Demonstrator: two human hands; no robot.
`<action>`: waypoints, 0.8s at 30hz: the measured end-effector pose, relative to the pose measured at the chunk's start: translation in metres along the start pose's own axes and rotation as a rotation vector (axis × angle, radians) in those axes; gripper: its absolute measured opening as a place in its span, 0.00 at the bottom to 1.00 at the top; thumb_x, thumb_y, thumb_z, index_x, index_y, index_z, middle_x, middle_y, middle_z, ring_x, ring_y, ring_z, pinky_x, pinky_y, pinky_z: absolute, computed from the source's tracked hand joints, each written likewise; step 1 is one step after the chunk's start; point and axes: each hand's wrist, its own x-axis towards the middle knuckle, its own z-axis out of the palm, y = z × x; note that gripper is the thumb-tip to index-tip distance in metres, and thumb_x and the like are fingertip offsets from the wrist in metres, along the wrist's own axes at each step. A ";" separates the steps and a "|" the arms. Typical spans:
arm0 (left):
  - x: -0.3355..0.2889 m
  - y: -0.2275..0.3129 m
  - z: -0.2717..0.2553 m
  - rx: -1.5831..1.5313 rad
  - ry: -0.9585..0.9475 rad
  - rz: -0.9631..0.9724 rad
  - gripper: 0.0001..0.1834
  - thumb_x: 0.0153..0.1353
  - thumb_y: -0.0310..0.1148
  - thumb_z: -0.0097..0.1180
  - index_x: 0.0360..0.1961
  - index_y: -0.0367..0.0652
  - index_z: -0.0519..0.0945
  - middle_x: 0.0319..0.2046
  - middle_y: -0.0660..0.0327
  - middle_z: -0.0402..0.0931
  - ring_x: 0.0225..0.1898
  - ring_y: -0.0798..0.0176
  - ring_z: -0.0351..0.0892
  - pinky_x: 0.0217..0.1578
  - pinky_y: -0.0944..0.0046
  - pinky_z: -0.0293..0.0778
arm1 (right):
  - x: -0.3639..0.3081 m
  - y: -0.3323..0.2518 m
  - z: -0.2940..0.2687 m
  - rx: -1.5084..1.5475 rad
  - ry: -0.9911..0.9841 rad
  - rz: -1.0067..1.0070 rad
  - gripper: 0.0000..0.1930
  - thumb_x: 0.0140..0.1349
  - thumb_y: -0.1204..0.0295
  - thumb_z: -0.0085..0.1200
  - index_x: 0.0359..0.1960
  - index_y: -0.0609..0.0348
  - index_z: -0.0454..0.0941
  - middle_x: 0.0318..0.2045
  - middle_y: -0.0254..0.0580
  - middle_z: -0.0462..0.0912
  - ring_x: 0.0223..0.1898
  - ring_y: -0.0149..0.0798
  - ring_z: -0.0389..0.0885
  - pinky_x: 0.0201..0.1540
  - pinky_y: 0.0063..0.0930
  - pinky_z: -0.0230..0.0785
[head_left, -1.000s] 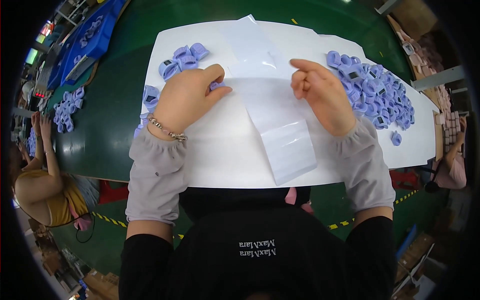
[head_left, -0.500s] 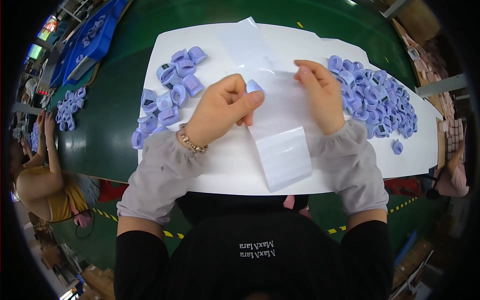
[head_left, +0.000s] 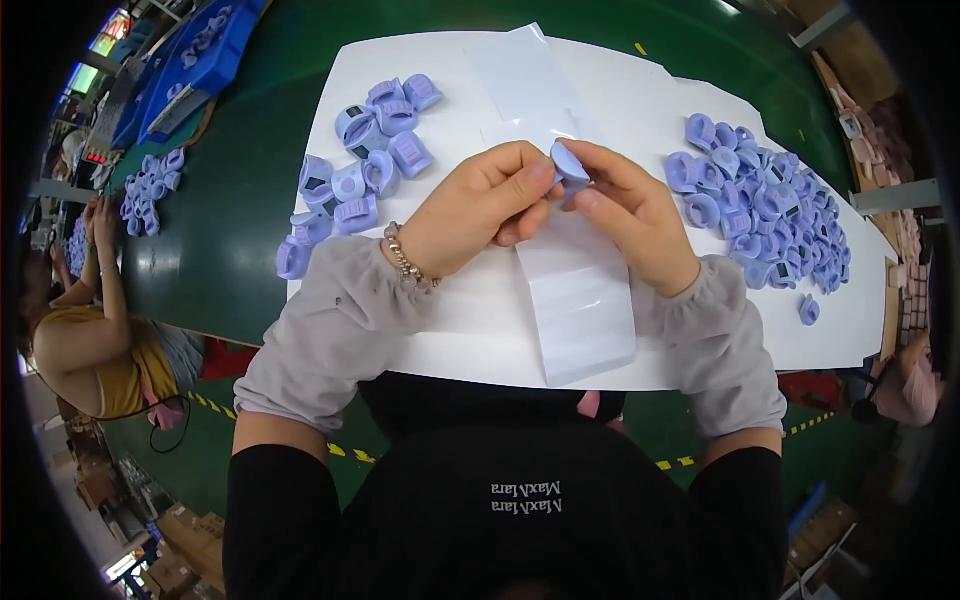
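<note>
My left hand (head_left: 480, 205) pinches a lavender ring-shaped plastic piece (head_left: 569, 166) between thumb and fingers. My right hand (head_left: 640, 215) grips the same piece from its other side, its fingertips closed on the edge. Below and beyond both hands lies a long strip of glossy translucent film (head_left: 583, 325) on the white sheet (head_left: 460, 345). To the left of my left hand is a loose group of similar lavender pieces (head_left: 350, 183), some with small dark windows. A larger heap of them (head_left: 775, 205) lies to the right of my right hand.
One lavender piece (head_left: 809, 310) lies apart near the heap. The white sheet covers part of a green table (head_left: 215, 265). At the far left are a blue bin (head_left: 205, 70), another small pile (head_left: 152, 190) and a co-worker's arm (head_left: 108, 260). Light pink items line the right edge.
My right hand has come in from the right and taken hold of the piece. My left hand has shifted slightly with it, and the whole view has moved a little.
</note>
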 end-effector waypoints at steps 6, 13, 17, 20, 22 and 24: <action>0.001 -0.002 0.003 0.057 -0.024 0.019 0.17 0.70 0.44 0.43 0.32 0.42 0.72 0.17 0.70 0.63 0.18 0.78 0.56 0.19 0.77 0.52 | -0.001 0.003 -0.002 0.029 0.004 -0.010 0.25 0.57 0.80 0.53 0.58 0.66 0.65 0.47 0.40 0.74 0.50 0.32 0.72 0.53 0.27 0.66; -0.005 0.006 0.003 0.115 -0.102 -0.090 0.23 0.69 0.50 0.41 0.33 0.40 0.74 0.21 0.67 0.68 0.19 0.77 0.60 0.20 0.76 0.55 | -0.005 -0.004 -0.004 -0.524 -0.052 -0.161 0.25 0.51 0.83 0.57 0.53 0.66 0.69 0.40 0.36 0.74 0.46 0.29 0.72 0.49 0.23 0.65; -0.003 0.002 0.002 0.145 0.106 0.065 0.21 0.66 0.50 0.48 0.37 0.40 0.78 0.22 0.68 0.71 0.22 0.78 0.65 0.23 0.77 0.62 | -0.005 0.001 0.001 -0.376 0.038 -0.130 0.23 0.55 0.79 0.56 0.55 0.65 0.70 0.44 0.40 0.74 0.45 0.32 0.72 0.50 0.24 0.64; 0.001 -0.010 0.003 0.208 0.094 0.159 0.17 0.66 0.42 0.51 0.44 0.38 0.77 0.31 0.66 0.75 0.28 0.77 0.69 0.30 0.76 0.68 | -0.004 0.001 0.009 -0.423 0.071 -0.249 0.23 0.58 0.77 0.54 0.57 0.65 0.69 0.48 0.43 0.74 0.45 0.35 0.73 0.51 0.24 0.65; 0.001 -0.013 0.006 0.145 0.091 0.201 0.16 0.66 0.39 0.51 0.46 0.37 0.76 0.33 0.65 0.75 0.31 0.76 0.71 0.33 0.75 0.70 | -0.004 0.002 0.009 -0.467 0.125 -0.306 0.23 0.59 0.76 0.53 0.58 0.65 0.68 0.49 0.44 0.74 0.45 0.35 0.73 0.51 0.25 0.65; 0.000 -0.011 0.002 0.164 0.002 0.158 0.15 0.66 0.33 0.50 0.50 0.37 0.73 0.37 0.64 0.74 0.35 0.74 0.72 0.37 0.73 0.72 | -0.003 0.002 0.003 -0.551 0.146 -0.338 0.23 0.59 0.77 0.53 0.57 0.65 0.69 0.48 0.44 0.74 0.45 0.36 0.74 0.51 0.25 0.66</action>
